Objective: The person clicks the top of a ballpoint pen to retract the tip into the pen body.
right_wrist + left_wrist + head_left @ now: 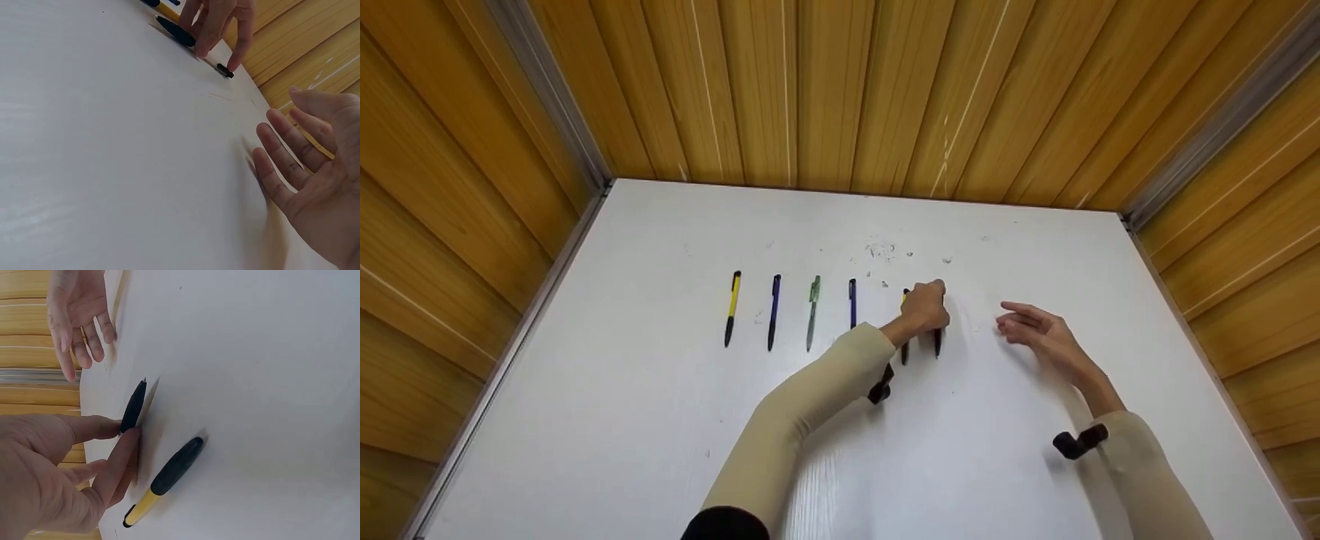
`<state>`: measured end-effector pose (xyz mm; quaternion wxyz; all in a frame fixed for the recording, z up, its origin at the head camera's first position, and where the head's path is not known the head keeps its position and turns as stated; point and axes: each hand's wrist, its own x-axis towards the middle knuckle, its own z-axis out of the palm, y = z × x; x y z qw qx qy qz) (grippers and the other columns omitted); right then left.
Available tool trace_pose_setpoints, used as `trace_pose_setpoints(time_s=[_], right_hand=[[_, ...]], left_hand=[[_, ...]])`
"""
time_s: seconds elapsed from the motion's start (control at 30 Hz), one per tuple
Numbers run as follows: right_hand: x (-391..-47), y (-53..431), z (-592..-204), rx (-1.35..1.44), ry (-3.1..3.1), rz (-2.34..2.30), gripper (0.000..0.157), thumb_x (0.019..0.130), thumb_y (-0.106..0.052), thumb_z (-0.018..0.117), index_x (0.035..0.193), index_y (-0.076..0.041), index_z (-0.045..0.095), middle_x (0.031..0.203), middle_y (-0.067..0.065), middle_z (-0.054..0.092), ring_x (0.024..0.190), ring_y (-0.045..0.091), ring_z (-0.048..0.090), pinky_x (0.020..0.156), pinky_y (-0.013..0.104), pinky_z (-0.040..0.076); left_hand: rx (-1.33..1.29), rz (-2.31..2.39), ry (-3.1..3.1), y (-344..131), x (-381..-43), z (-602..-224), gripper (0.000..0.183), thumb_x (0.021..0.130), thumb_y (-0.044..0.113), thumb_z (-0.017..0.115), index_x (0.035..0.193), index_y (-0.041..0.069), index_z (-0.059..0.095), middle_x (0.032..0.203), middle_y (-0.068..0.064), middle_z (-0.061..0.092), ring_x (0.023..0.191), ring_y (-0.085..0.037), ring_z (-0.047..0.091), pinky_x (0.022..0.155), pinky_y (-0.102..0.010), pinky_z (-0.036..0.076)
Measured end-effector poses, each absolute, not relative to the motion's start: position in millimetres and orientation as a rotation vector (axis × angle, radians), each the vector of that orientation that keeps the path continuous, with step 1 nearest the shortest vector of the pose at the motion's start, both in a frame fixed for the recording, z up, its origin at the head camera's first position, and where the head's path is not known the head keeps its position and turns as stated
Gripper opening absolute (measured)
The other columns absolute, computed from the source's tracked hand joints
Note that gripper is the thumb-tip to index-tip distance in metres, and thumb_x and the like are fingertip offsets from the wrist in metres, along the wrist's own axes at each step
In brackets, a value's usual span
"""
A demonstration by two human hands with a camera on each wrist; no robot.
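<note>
My left hand pinches a pen with a black grip between thumb and fingers, at the right end of a row of pens. Its middle is covered by the fingers; the tip and black clip end show in the right wrist view. Just left of it lies a yellow pen with a black grip, partly behind the hand in the head view. My right hand hovers to the right, fingers spread and relaxed, holding nothing.
Further left lie a yellow-and-black pen, a blue pen, a green clear pen and another blue pen, partly hidden by the left sleeve. The white table meets wood-patterned walls at back and sides.
</note>
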<state>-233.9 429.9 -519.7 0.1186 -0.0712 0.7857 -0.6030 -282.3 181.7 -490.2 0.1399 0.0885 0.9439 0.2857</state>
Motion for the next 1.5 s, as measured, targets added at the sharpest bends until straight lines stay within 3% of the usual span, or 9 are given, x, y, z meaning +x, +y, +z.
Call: trace_pose_setpoints(time_s=[0.23, 0.3, 0.4, 0.5, 0.6, 0.83, 1.07, 1.27, 1.5], right_hand=[[-233, 421, -516, -0.21, 2.313, -1.748, 0.06, 0.101, -0.017, 0.066, 0.148, 0.01, 0.042, 0.124, 0.014, 0.069, 0.11, 0.008, 0.069, 0.091, 0.026, 0.062], [-232, 417, -515, -0.22, 2.308, -1.751, 0.06, 0.1, -0.016, 0.066, 0.148, 0.011, 0.042, 0.125, 0.016, 0.068, 0.109, 0.008, 0.069, 0.091, 0.027, 0.063], [-231, 411, -512, -0.242, 2.295, -1.767, 0.059, 0.101, -0.015, 0.066, 0.148, 0.011, 0.042, 0.125, 0.017, 0.067, 0.11, 0.008, 0.069, 0.092, 0.029, 0.063], [-229, 406, -509, -0.278, 2.285, -1.771, 0.058, 0.101, -0.016, 0.065, 0.148, 0.01, 0.042, 0.125, 0.015, 0.067, 0.111, 0.008, 0.068, 0.095, 0.03, 0.062], [-228, 401, -508, -0.323, 2.28, -1.754, 0.057, 0.102, -0.015, 0.064, 0.148, 0.01, 0.042, 0.125, 0.014, 0.067, 0.112, 0.009, 0.068, 0.096, 0.03, 0.061], [-229, 378, -510, -0.364, 2.268, -1.72, 0.057, 0.1, -0.015, 0.067, 0.145, 0.011, 0.046, 0.121, 0.011, 0.069, 0.113, 0.017, 0.07, 0.094, 0.03, 0.062], [-239, 345, -503, -0.442, 2.301, -1.64, 0.053, 0.1, -0.015, 0.067, 0.144, 0.009, 0.05, 0.126, 0.034, 0.061, 0.109, 0.012, 0.07, 0.093, 0.019, 0.059], [-237, 316, -495, -0.541, 2.324, -1.613, 0.051, 0.098, -0.012, 0.068, 0.144, 0.004, 0.053, 0.127, 0.034, 0.061, 0.11, 0.008, 0.066, 0.092, 0.016, 0.056], [-234, 284, -488, -0.631, 2.337, -1.573, 0.053, 0.097, -0.013, 0.07, 0.146, -0.003, 0.053, 0.131, 0.028, 0.06, 0.119, 0.028, 0.062, 0.095, 0.02, 0.056]], left_hand=[[0.326, 1.255, 2.512, 159, -273, -485, 0.047, 0.081, -0.002, 0.075, 0.127, 0.005, 0.065, 0.126, -0.014, 0.069, 0.076, -0.014, 0.054, 0.061, -0.02, 0.043], [0.325, 1.398, 2.399, 150, -270, -483, 0.051, 0.08, -0.005, 0.076, 0.129, 0.005, 0.064, 0.126, -0.018, 0.069, 0.071, -0.014, 0.059, 0.059, -0.018, 0.047], [0.336, 1.575, 2.191, 131, -266, -478, 0.054, 0.083, -0.009, 0.074, 0.133, 0.005, 0.06, 0.112, -0.022, 0.073, 0.07, -0.019, 0.071, 0.063, -0.021, 0.06], [0.348, 1.682, 2.028, 106, -261, -471, 0.057, 0.085, -0.012, 0.071, 0.137, 0.004, 0.056, 0.091, -0.02, 0.072, 0.08, -0.028, 0.077, 0.069, -0.031, 0.067], [0.339, 1.76, 1.941, 81, -256, -469, 0.059, 0.086, -0.014, 0.069, 0.14, 0.003, 0.052, 0.089, -0.011, 0.065, 0.084, -0.032, 0.077, 0.074, -0.036, 0.067], [0.182, 1.899, 1.851, 35, -238, -465, 0.058, 0.089, -0.013, 0.066, 0.142, 0.005, 0.05, 0.088, -0.005, 0.062, 0.082, -0.024, 0.077, 0.08, -0.04, 0.067], [0.123, 1.953, 1.892, 10, -230, -465, 0.056, 0.087, -0.011, 0.065, 0.137, 0.01, 0.052, 0.095, -0.008, 0.061, 0.087, -0.028, 0.077, 0.08, -0.041, 0.067], [0.119, 1.971, 1.899, 3, -224, -466, 0.058, 0.087, -0.01, 0.065, 0.137, 0.014, 0.05, 0.094, -0.006, 0.06, 0.089, -0.029, 0.078, 0.081, -0.042, 0.067], [0.147, 2.066, 1.843, 1, -222, -471, 0.064, 0.086, -0.013, 0.063, 0.144, 0.008, 0.047, 0.092, -0.006, 0.058, 0.085, -0.028, 0.078, 0.08, -0.041, 0.067]])
